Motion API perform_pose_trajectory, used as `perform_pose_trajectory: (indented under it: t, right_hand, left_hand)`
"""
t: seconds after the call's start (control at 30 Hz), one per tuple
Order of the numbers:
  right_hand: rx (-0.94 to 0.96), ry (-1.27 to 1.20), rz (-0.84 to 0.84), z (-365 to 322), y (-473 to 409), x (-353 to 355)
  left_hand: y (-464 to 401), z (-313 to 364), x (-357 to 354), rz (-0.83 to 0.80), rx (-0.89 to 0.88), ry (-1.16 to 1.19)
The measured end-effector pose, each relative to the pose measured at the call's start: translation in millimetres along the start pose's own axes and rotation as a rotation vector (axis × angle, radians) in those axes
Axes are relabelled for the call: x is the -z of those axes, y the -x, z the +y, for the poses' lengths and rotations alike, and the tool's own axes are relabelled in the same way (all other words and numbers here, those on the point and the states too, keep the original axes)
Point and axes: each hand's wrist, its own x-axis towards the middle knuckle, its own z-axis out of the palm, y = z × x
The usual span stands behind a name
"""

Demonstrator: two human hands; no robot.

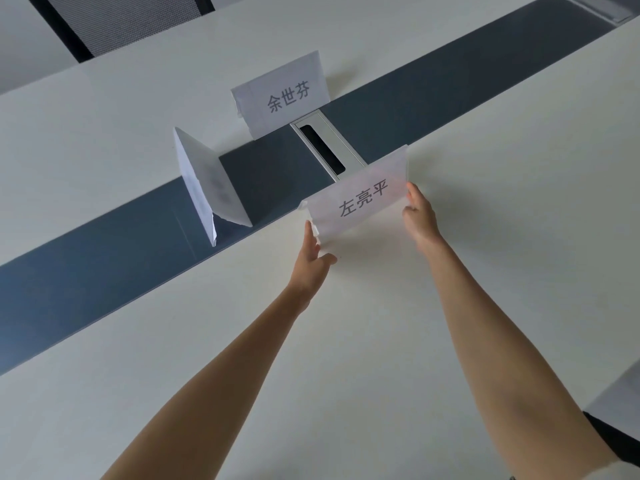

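A clear tent-shaped name card holder (360, 197) with dark printed characters stands on the white table near the dark centre strip. My left hand (311, 258) touches its lower left corner with straight fingers. At the card's right edge, the fingers of my right hand (420, 216) reach behind it and the thumb lies on the front. A second name card (282, 98) stands farther back, facing me. To the left, a third card holder (204, 188) stands edge-on on the strip.
A dark blue-grey strip (86, 271) runs diagonally across the white table (346, 341). A silver cable hatch (325, 147) with a dark slot sits in the strip between the cards. A mesh chair back (121, 22) is beyond the far edge.
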Motion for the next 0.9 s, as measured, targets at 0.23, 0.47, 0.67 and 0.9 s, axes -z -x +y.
perform_pose_trajectory:
  t: [0.23, 0.47, 0.67, 0.9]
  right_hand:
    - [0.028, -0.142, 0.052, -4, 82, -19]
    - [0.152, -0.129, -0.703, 8, 265, -84]
    - [0.409, 0.276, -1.151, 22, 370, -135]
    - [0.47, 0.275, -0.907, 40, 411, -179]
  left_hand:
    - [42, 4, 46, 0.0, 0.118, -0.159]
    - [198, -16, 142, 0.198, 0.062, -0.225]
    - [338, -65, 175, 0.511, 0.098, -0.014]
    - [425, -126, 173, 0.764, 0.135, 0.28]
